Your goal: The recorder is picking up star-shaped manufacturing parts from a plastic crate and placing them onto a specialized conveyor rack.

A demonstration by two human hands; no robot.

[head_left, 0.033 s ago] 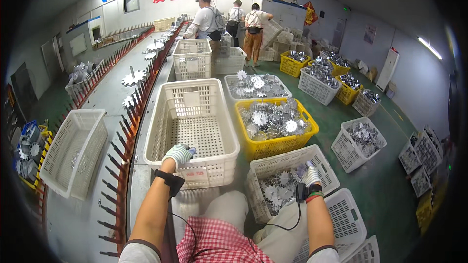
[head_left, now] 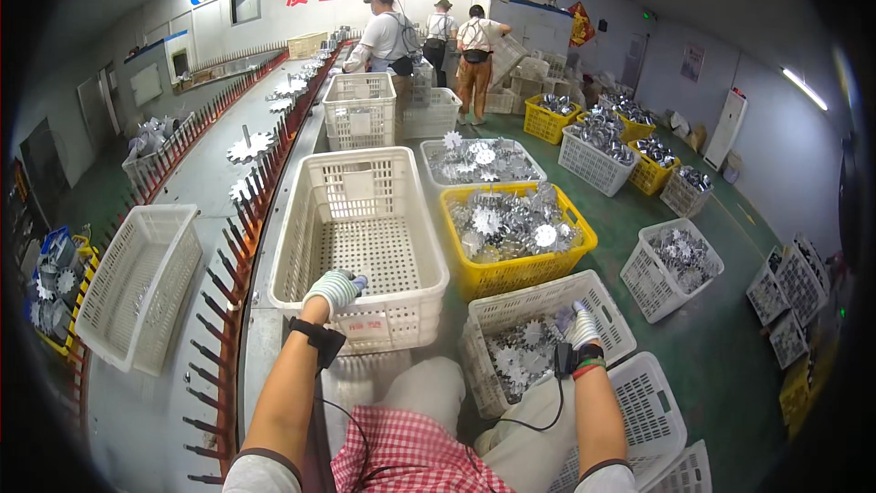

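My left hand, in a striped glove, is closed over the near rim of a large white plastic crate. This crate has slotted walls and a perforated bottom, with no parts visible inside. My right hand, also gloved, reaches down inside the right part of a lower white crate. Toothed metal sprockets lie in that crate. The right fingers look curled beside the sprockets; what they hold is not clear. Each wrist wears a black band with a cable.
A yellow crate of sprockets stands beyond the lower crate. Left of me runs a conveyor edged with upright pins, with a white crate across it. Stacked crates sit at my right. Three people stand farther back.
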